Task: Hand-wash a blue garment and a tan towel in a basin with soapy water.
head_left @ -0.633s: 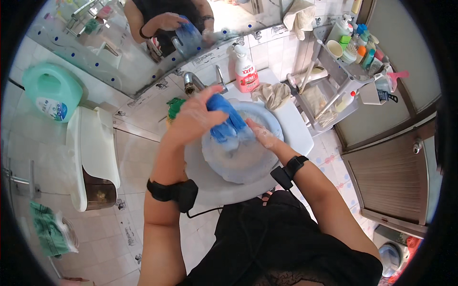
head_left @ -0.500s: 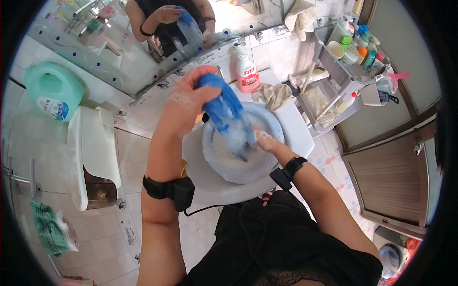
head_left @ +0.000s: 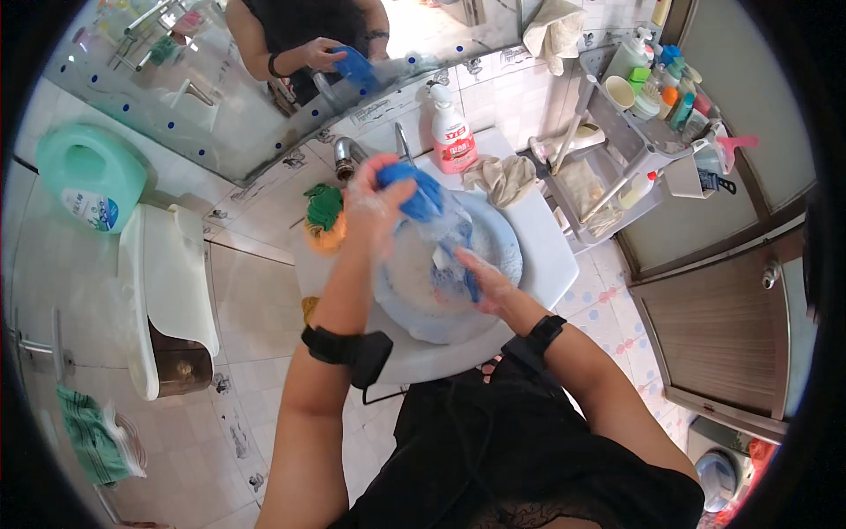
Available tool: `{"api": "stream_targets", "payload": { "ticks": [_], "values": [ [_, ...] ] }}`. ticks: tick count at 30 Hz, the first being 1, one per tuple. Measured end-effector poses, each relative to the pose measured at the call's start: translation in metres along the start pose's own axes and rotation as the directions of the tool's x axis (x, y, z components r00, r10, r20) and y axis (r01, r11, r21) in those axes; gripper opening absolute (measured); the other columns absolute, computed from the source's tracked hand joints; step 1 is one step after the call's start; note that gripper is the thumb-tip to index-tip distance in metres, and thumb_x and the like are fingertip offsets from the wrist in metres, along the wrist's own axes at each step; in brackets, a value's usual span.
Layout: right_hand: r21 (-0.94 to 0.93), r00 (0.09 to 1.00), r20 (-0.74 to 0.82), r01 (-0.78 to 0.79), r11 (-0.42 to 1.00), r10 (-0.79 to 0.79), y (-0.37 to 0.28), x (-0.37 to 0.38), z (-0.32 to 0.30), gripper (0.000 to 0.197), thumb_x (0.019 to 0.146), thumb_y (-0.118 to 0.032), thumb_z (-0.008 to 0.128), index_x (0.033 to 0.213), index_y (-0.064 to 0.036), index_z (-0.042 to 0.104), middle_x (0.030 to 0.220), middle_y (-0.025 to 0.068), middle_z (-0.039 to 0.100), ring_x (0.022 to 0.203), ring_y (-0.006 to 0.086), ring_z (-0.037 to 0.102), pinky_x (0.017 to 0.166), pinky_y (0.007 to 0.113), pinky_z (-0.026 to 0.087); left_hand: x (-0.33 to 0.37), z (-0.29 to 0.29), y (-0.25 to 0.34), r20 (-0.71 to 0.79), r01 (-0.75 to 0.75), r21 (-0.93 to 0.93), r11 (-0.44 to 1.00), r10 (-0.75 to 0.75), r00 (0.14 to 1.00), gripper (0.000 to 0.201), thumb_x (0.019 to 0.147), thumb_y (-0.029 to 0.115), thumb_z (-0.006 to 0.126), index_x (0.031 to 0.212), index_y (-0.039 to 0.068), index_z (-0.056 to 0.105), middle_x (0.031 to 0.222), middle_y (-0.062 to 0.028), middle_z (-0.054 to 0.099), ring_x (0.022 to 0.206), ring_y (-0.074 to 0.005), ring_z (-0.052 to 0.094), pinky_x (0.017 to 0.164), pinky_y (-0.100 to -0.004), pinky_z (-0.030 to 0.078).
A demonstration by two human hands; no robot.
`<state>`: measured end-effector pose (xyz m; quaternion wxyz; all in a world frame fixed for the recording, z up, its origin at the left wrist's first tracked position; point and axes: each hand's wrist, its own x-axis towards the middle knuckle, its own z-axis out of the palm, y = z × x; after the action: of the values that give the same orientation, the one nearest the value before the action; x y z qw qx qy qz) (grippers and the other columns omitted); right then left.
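Note:
My left hand (head_left: pixel 377 201) is closed round the upper end of a wet blue cloth (head_left: pixel 421 196), raised above a pale blue basin (head_left: pixel 508 231). The cloth hangs down toward cloudy, foamy water in the basin, its lower part streaked with suds. At that lower end is my right hand (head_left: pixel 489 284), with the blue fabric between its thumb and fingers. Suds cover my left hand and wrist. The mirror also reflects the blue cloth and a hand on it.
The basin sits in a white sink (head_left: pixel 553 249) with a metal tap (head_left: pixel 345 159) behind. A pump bottle (head_left: pixel 454 137) and a beige rag (head_left: pixel 502 179) lie beyond it. A green-and-orange bundle (head_left: pixel 324 212) is at left. On the right stands a grey shelf cart (head_left: pixel 648 159) of toiletries.
My left hand has lowered slightly, and the cloth is bunched more than before. My right hand has come lower and shows more clearly. The tap and the green-and-orange bundle have come into sight.

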<state>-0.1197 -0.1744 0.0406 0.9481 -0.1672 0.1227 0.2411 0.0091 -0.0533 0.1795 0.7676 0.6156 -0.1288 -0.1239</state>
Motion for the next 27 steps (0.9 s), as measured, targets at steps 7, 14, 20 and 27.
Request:
{"api": "stream_targets", "payload": {
  "ticks": [7, 14, 20, 27],
  "values": [
    [0.064, 0.936, -0.349, 0.075, 0.995, -0.048, 0.008, 0.018, -0.006, 0.031, 0.081, -0.020, 0.054, 0.109, -0.0075, 0.049, 0.099, 0.0106, 0.056, 0.087, 0.0251, 0.056, 0.070, 0.040, 0.051, -0.029, -0.008, -0.049, -0.077, 0.063, 0.177, 0.982, -0.050, 0.996, 0.041, 0.070, 0.002, 0.064, 0.108, 0.002, 0.050, 0.087, -0.0046, 0.056, 0.076, -0.0105, 0.053, 0.068, -0.0241, 0.046],
    [0.119, 0.944, -0.320, 0.119, 0.986, -0.075, 0.016, 0.015, 0.027, 0.039, 0.085, -0.031, 0.045, 0.114, -0.0042, 0.046, 0.108, 0.0159, 0.053, 0.095, 0.0308, 0.056, 0.083, 0.044, 0.046, -0.062, -0.002, -0.060, 0.125, -0.108, 0.680, 0.726, 0.030, 0.992, 0.041, 0.071, 0.007, 0.060, 0.110, 0.002, 0.049, 0.094, -0.0158, 0.058, 0.081, -0.0246, 0.057, 0.077, -0.0321, 0.045],
    [0.406, 0.975, -0.180, 0.192, 0.893, -0.128, 0.002, 0.004, 0.051, 0.053, 0.085, -0.053, 0.035, 0.109, -0.0079, 0.050, 0.110, 0.0125, 0.053, 0.099, 0.0284, 0.053, 0.092, 0.048, 0.037, -0.099, -0.008, -0.068, 0.271, -0.182, 0.701, 0.689, -0.021, 0.962, 0.044, 0.072, 0.012, 0.060, 0.114, 0.007, 0.049, 0.104, -0.0180, 0.053, 0.085, -0.0298, 0.057, 0.078, -0.0322, 0.044],
    [0.417, 0.992, -0.121, 0.090, 0.904, -0.043, -0.005, 0.011, 0.026, 0.038, 0.080, -0.029, 0.058, 0.108, -0.0060, 0.049, 0.099, 0.0128, 0.055, 0.081, 0.0242, 0.055, 0.060, 0.032, 0.047, -0.095, -0.008, -0.057, 0.601, -0.652, 0.736, 0.181, 0.266, 0.753, 0.037, 0.076, 0.020, 0.059, 0.110, 0.007, 0.053, 0.107, -0.0110, 0.053, 0.099, -0.0215, 0.051, 0.078, -0.0324, 0.043]
  ]
}}
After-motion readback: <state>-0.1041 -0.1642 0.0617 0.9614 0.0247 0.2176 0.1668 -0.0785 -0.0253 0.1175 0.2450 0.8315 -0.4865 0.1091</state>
